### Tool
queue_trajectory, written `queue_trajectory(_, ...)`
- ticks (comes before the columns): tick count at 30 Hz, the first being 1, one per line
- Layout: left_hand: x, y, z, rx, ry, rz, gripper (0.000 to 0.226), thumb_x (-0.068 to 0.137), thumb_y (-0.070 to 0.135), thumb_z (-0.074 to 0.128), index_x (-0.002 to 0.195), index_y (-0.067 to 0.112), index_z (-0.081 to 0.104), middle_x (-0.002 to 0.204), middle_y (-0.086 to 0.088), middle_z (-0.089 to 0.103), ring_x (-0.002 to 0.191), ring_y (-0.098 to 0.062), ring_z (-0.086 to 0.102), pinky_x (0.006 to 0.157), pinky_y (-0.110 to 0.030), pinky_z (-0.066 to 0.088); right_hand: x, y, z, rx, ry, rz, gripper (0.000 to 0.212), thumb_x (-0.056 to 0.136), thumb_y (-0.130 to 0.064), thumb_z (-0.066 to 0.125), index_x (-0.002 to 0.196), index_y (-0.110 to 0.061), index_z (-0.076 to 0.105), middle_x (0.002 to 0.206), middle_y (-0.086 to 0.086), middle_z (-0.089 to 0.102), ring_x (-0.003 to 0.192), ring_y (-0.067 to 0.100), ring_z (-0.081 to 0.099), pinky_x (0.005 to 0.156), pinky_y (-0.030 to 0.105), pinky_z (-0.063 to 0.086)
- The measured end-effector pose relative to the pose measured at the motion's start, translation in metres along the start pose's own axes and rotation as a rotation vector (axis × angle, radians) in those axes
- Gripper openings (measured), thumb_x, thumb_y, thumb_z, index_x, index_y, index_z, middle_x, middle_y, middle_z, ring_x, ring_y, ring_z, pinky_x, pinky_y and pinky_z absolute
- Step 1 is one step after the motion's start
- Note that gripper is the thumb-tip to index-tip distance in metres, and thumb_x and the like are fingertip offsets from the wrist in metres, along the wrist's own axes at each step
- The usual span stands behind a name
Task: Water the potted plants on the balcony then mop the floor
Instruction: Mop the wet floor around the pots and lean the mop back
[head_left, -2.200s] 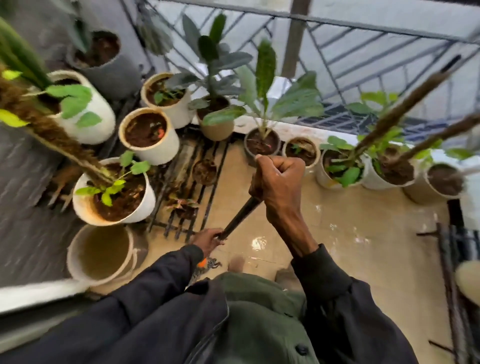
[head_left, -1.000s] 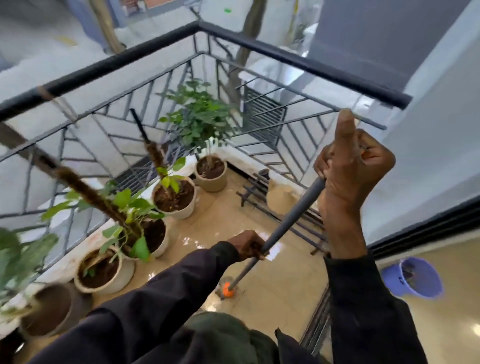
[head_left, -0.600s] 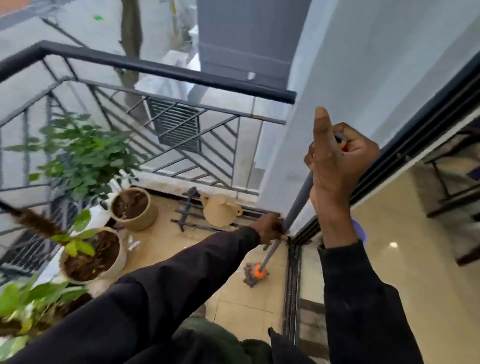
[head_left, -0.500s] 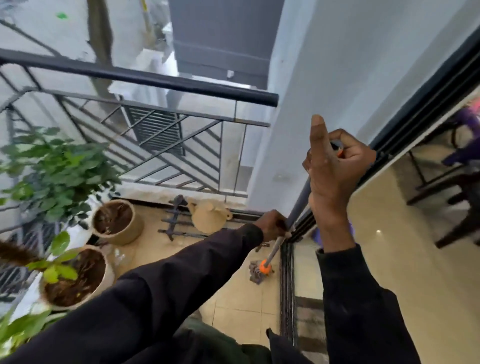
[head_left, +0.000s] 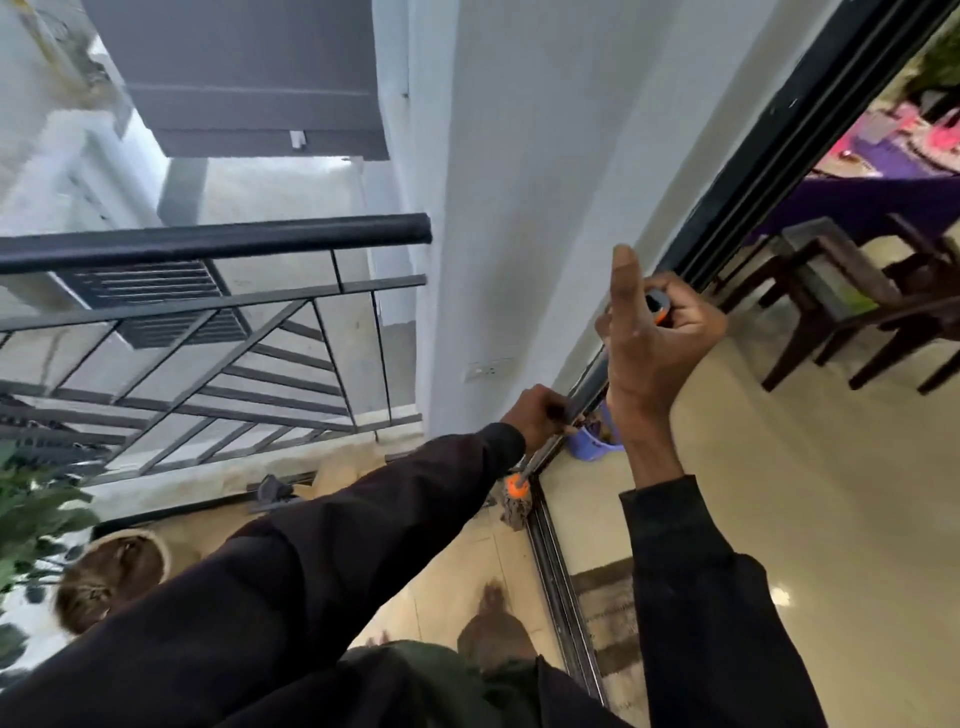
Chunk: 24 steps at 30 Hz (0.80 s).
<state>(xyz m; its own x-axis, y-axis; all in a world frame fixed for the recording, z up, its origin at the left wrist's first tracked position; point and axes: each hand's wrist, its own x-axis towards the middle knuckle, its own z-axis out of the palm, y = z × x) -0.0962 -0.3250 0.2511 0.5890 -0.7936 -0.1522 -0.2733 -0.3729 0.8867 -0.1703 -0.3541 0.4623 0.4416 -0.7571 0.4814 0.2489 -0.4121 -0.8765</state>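
stage: mopping, by my reading; both hands are on the mop and neither is on anything for watering
right hand (head_left: 655, 338): near, clamped round the orange-tipped top end of the mop handle (head_left: 588, 378), with one finger sticking straight up
left hand (head_left: 540, 413): farther off and lower, fingers curled tight round the same handle
mop handle: grey, slanting down and away from the right hand to the floor
mop head (head_left: 516, 501): orange collar over grey strands, resting on the balcony floor (head_left: 457, 566) at its far end, touching the left edge of the door track (head_left: 558, 566)
done, watering: cannot be confirmed; the one potted plant (head_left: 156, 551) in view, near left, is too blurred to tell whether its soil is wet or dry
done, mopping: the tan tiles have a sheen, but I cannot tell whether it is water or plain gloss
left to do: probably the tiles from the track corner back toward the near side and along the railing (head_left: 218, 241), then rinsing
purple bucket (head_left: 592, 449): just right of the track on the indoor floor, partly hidden behind the handle and the right wrist
writing: none readable; the white wall plate (head_left: 488, 369) on the far wall carries no legible mark, and the mop shows no brand
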Motion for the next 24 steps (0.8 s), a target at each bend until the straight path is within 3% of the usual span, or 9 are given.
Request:
queue_trajectory(4, 0.037, -0.028, -0.006, 0.0, 0.009, -0.072, 0.008, 0.081, -0.003, 0.079, 0.087, -0.003, 0.075, 0.079, -0.002, 0.063, 0.079, -0.013, 0.054, 0.081, -0.037, 0.053, 0.022, 0.044, 0.015, -0.023, -0.041, 0.061, 0.055, 0.097, -0.042, 0.074, 0.061, -0.007, 0.053, 0.052, 0.027, 0.047, 0.045, 0.046, 0.044, 0.046, 0.053, 0.041)
queue_trajectory(6, 0.052, -0.036, -0.009, -0.004, 0.044, -0.119, 0.005, 0.083, 0.0, 0.077, 0.087, 0.0, 0.074, 0.081, -0.003, 0.066, 0.082, -0.013, 0.057, 0.084, -0.04, 0.053, 0.035, 0.067, 0.024, -0.005, -0.133, 0.093, 0.051, 0.1, -0.043, 0.069, 0.064, -0.012, 0.051, 0.055, 0.028, 0.043, 0.048, 0.044, 0.039, 0.046, 0.052, 0.036)
queue_trajectory(9, 0.069, -0.042, -0.015, -0.007, 0.084, -0.154, 0.007, 0.087, 0.005, 0.076, 0.083, 0.008, 0.07, 0.081, -0.006, 0.069, 0.083, -0.017, 0.061, 0.082, -0.038, 0.05, 0.051, 0.1, 0.029, 0.022, -0.32, 0.152, 0.032, 0.102, -0.033, 0.062, 0.076, -0.015, 0.053, 0.06, 0.015, 0.043, 0.054, 0.029, 0.038, 0.053, 0.044, 0.033)
queue_trajectory(12, 0.086, -0.045, -0.019, 0.013, 0.117, -0.219, 0.019, 0.092, 0.016, 0.073, 0.097, -0.002, 0.074, 0.094, -0.019, 0.076, 0.092, -0.034, 0.07, 0.089, -0.048, 0.055, 0.064, 0.134, 0.026, -0.006, -0.438, 0.216, 0.018, 0.101, -0.028, 0.058, 0.092, -0.012, 0.057, 0.072, 0.006, 0.051, 0.066, 0.019, 0.047, 0.065, 0.039, 0.042)
queue_trajectory(14, 0.096, -0.046, -0.019, 0.006, 0.138, -0.228, 0.024, 0.095, 0.022, 0.068, 0.098, -0.001, 0.075, 0.095, -0.021, 0.075, 0.089, -0.035, 0.069, 0.086, -0.05, 0.055, 0.074, 0.149, 0.028, -0.036, -0.461, 0.235, 0.024, 0.102, -0.039, 0.053, 0.103, -0.015, 0.057, 0.082, 0.0, 0.056, 0.072, 0.011, 0.053, 0.071, 0.032, 0.048)
queue_trajectory(17, 0.107, -0.043, -0.015, -0.034, 0.181, -0.227, 0.023, 0.1, 0.021, 0.063, 0.1, 0.001, 0.074, 0.092, -0.018, 0.072, 0.081, -0.025, 0.06, 0.084, -0.048, 0.054, 0.086, 0.169, 0.031, -0.063, -0.496, 0.184, 0.028, 0.105, -0.043, 0.044, 0.114, -0.018, 0.052, 0.091, -0.007, 0.058, 0.077, 0.0, 0.057, 0.074, 0.02, 0.049)
queue_trajectory(20, 0.118, -0.037, -0.015, -0.044, 0.204, -0.233, 0.024, 0.102, 0.022, 0.06, 0.105, 0.003, 0.074, 0.096, -0.011, 0.072, 0.087, -0.023, 0.061, 0.089, -0.048, 0.053, 0.097, 0.186, 0.035, -0.073, -0.494, 0.164, 0.013, 0.112, -0.031, 0.046, 0.12, -0.021, 0.048, 0.097, 0.002, 0.064, 0.082, 0.0, 0.062, 0.076, 0.014, 0.05)
queue_trajectory(24, 0.129, -0.029, -0.024, -0.043, 0.205, -0.245, 0.032, 0.104, 0.032, 0.056, 0.108, 0.005, 0.073, 0.098, -0.01, 0.073, 0.087, -0.026, 0.063, 0.088, -0.04, 0.053, 0.117, 0.202, 0.046, -0.093, -0.424, 0.208, 0.027, 0.111, -0.03, 0.044, 0.128, -0.009, 0.048, 0.105, 0.012, 0.067, 0.088, -0.001, 0.063, 0.081, 0.009, 0.048)
